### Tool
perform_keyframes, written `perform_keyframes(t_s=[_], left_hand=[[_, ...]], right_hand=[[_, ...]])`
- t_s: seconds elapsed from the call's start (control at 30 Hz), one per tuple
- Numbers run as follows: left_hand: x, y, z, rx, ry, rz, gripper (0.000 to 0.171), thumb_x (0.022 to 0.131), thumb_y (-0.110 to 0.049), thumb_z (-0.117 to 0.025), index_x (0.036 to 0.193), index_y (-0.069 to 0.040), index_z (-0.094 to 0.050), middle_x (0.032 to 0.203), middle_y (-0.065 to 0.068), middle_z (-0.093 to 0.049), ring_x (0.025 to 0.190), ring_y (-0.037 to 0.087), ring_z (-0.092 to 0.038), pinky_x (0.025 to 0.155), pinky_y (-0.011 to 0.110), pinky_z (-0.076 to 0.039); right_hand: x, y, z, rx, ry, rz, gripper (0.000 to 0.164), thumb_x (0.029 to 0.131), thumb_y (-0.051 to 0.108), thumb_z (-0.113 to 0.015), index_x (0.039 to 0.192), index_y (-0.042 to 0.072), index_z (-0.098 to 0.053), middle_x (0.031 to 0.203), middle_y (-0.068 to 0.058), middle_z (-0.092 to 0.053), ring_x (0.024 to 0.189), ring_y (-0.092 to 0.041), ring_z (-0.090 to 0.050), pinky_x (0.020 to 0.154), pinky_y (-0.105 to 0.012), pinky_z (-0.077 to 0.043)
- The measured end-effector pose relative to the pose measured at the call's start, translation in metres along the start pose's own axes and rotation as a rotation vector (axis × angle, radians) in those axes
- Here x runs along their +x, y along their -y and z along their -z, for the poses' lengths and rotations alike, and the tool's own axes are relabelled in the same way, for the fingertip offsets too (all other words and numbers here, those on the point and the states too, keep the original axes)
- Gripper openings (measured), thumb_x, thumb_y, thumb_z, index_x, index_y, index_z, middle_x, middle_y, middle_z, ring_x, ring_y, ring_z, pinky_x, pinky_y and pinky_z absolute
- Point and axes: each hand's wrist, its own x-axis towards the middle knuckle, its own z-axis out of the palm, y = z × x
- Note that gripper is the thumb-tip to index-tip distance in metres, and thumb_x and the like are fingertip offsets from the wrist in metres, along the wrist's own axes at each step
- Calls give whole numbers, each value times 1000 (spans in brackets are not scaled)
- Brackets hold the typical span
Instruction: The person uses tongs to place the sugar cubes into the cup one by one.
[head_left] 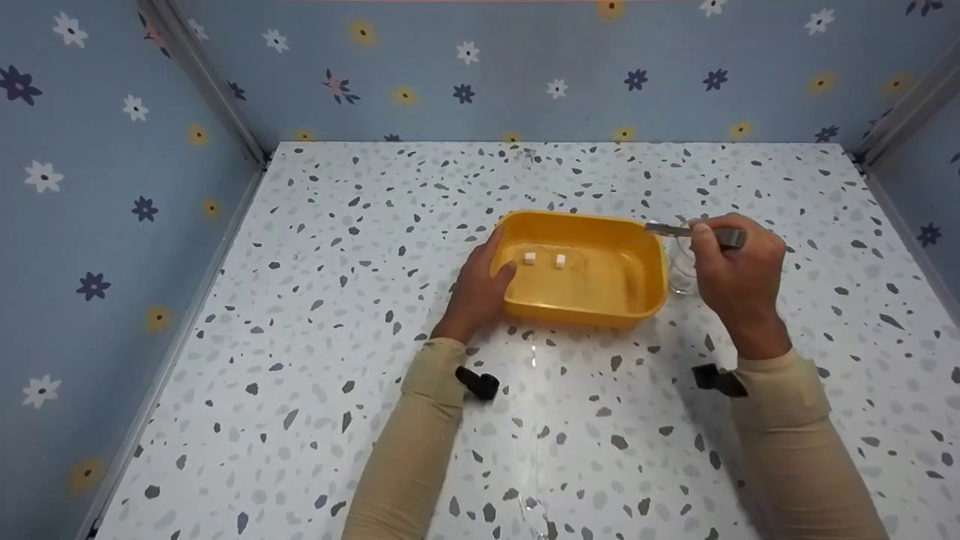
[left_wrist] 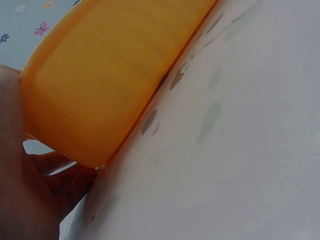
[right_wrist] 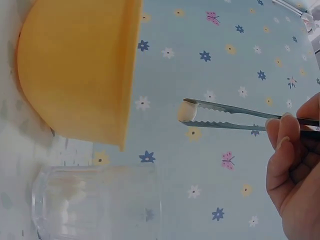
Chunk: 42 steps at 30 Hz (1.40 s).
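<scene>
A yellow plastic tub (head_left: 581,319) stands on the table, two small white cubes (head_left: 560,261) lying toward the left on its floor. My left hand (head_left: 478,283) grips the tub's left end, thumb over the rim and fingers along the outer wall. In my right hand (head_left: 742,277) are metal tongs (right_wrist: 235,109), held level near the tub's right rim. Between their serrated tips sits another small white cube (right_wrist: 187,111), seen in the right wrist view. Just right of the tub is a clear glass (head_left: 681,277), partly hidden behind my right hand; whitish pieces (right_wrist: 70,192) show inside it.
The white speckled tabletop (head_left: 330,300) spreads around the tub. Blue flower-patterned panels (head_left: 510,67) close off the back and both sides. Black wrist cameras (head_left: 480,384) jut inward from both sleeves.
</scene>
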Motion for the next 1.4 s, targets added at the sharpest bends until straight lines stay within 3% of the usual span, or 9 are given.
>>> perform_keyframes(t_s=[0.37, 0.77, 1.07, 1.27, 1.4], left_hand=[[1, -1, -1, -25, 2, 39, 66, 100, -35, -49, 160, -33, -24, 157, 1, -38, 136, 17, -43, 114, 35, -32], [0, 1, -1, -6, -8, 28, 65, 101, -36, -49, 160, -34, -23, 158, 2, -37, 140, 19, -39, 116, 39, -30], [1, 0, -2, -13, -4, 20, 64, 101, -36, -49, 160, -35, -25, 156, 1, -39, 137, 17, -42, 114, 36, -32], [1, 1, -1, -9, 0, 18, 65, 101, -36, -49, 160, -34, -24, 157, 2, -38, 138, 17, -41, 115, 35, -30], [1, 1, -1, -16, 2, 16, 65, 101, -36, -49, 161, -33, -24, 157, 2, -38, 138, 18, -41, 115, 35, -30]], right_hand=[[4, -2, 12, -40, -26, -12, 22, 92, 5, -58, 80, -7, -72, 67, -13, -65, 55, 1, -44, 58, -12, -37], [6, -11, 20, -101, -58, -29, 19, 88, -2, -57, 79, -9, -73, 67, -18, -66, 56, 2, -40, 56, -14, -30], [9, -17, 29, -128, -54, -19, 21, 89, 4, -59, 77, -8, -73, 67, -16, -67, 54, 0, -40, 54, -15, -29], [11, -20, 31, -118, -69, -43, 23, 88, 1, -57, 71, -8, -70, 56, -12, -56, 49, 2, -32, 51, -19, -24], [13, -10, 34, -118, -87, -72, 23, 86, -3, -54, 68, -10, -67, 54, -11, -51, 49, 5, -26, 50, -22, -20]])
